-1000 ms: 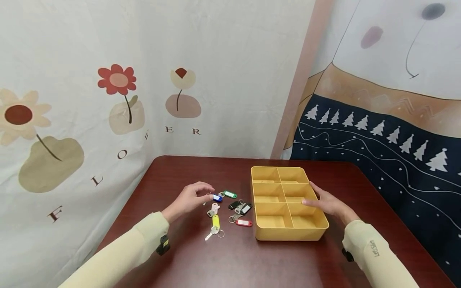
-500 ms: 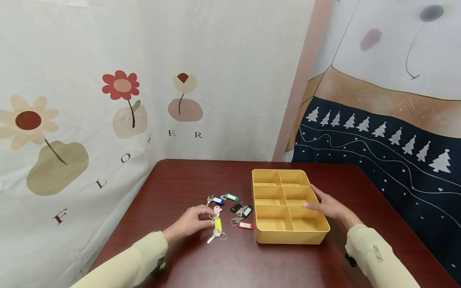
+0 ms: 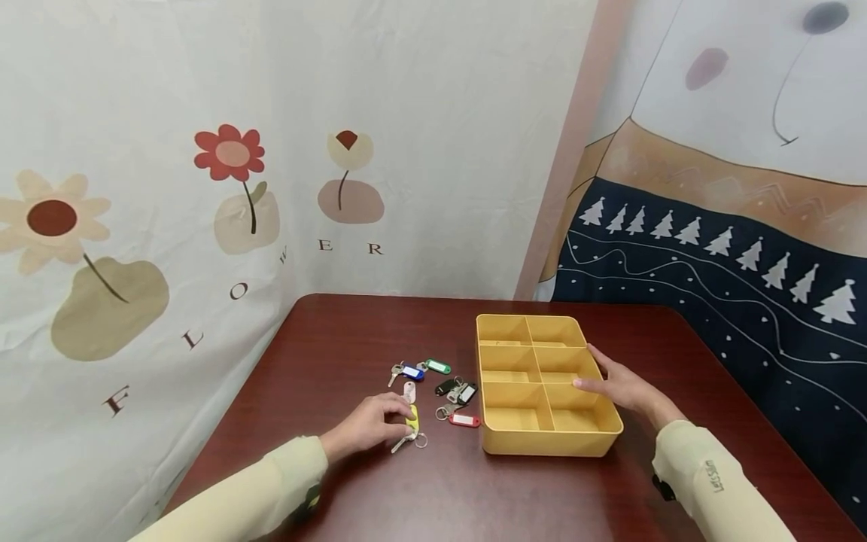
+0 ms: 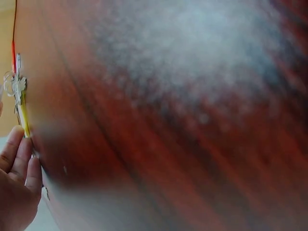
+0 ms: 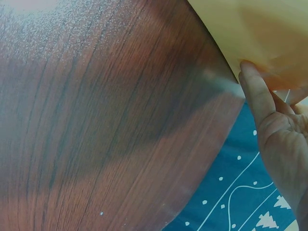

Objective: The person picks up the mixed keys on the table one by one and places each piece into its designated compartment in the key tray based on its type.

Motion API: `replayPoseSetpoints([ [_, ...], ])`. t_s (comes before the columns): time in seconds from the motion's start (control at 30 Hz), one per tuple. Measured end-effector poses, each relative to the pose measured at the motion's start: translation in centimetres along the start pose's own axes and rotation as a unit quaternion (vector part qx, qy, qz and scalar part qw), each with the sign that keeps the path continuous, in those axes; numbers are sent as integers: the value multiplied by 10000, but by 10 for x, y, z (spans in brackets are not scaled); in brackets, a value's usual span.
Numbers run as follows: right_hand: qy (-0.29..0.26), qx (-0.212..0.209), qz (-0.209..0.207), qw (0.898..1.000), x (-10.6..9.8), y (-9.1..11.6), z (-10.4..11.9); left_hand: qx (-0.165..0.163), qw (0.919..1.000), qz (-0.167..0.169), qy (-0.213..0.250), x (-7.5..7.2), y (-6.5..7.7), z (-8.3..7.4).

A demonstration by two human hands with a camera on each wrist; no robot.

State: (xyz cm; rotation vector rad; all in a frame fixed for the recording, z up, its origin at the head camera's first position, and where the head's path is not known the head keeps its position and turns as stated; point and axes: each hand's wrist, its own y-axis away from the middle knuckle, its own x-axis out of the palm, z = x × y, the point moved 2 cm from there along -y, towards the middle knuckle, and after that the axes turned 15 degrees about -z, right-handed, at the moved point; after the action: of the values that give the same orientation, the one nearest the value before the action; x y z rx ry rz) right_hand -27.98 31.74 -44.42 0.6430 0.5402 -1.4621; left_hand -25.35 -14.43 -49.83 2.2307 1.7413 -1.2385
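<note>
My left hand (image 3: 368, 425) reaches over the key with the yellow tag (image 3: 414, 412), thumb and index fingertips right at the tag. In the left wrist view its fingers (image 4: 20, 156) are nearly straight and meet the yellow tag's edge. The key's blade (image 3: 398, 445) and ring stick out below the fingertips, flat on the table. On the other side, my right hand (image 3: 626, 385) grips the right wall of a yellow six-part box (image 3: 550, 443), thumb over the rim and fingers along the outside. A pale pink key tag (image 3: 409, 390) lies just beyond the left fingers.
Keys with a blue tag (image 3: 412, 373) and a green tag (image 3: 438, 366) lie farther back. Black tags (image 3: 466, 394) and a red tag (image 3: 464, 421) sit close to the box's left side. Printed curtains (image 3: 433, 150) rise behind the dark red table (image 3: 379, 324).
My left hand has come from beside the blue tag, past the pink tag, nearer to me and onto the yellow-tagged key. My right hand stays at the box.
</note>
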Motion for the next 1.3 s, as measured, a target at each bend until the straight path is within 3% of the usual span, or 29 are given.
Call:
replayPoseSetpoints([
  [0.23, -152, 157, 14, 9998, 0, 0, -2, 246, 9985, 78, -490, 5, -4, -1],
  [0.6, -91, 169, -12, 9998, -1, 2, -4, 742, 9943, 117, -752, 8, -5, -6],
  [1.1, -46, -176, -44, 9998, -1, 1, -1, 531, 9971, 17, -543, 5, -2, -8],
  [1.3, -148, -49, -12, 9999, -1, 2, 1, 434, 9986, -70, -278, 1, -2, -11],
])
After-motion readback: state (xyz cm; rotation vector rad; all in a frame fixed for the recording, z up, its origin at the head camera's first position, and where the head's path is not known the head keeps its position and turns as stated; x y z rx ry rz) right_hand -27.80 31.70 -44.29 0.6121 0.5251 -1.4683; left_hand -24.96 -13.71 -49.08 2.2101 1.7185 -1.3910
